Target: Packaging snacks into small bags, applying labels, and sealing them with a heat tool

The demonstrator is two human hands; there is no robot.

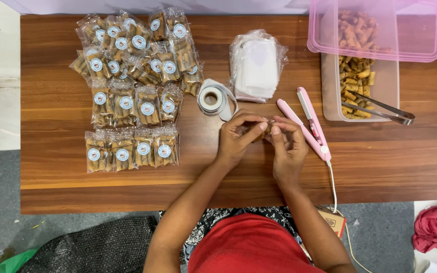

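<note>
My left hand (238, 137) and my right hand (288, 146) meet over the middle of the wooden table (390, 167). Together they pinch a small clear packet of brown snack rolls (265, 132), mostly hidden by my fingers. A roll of round stickers (212, 97) lies just beyond my left hand. A pink handheld sealer (307, 123) lies open beside my right hand, its white cord running off the table's near edge.
Several sealed, stickered snack packets (132, 86) cover the table's left part. A stack of empty clear bags (256, 65) lies at the back middle. A clear tub of snack rolls (360, 81) with metal tongs (383, 110) and a tilted pink lid (375, 30) stands back right.
</note>
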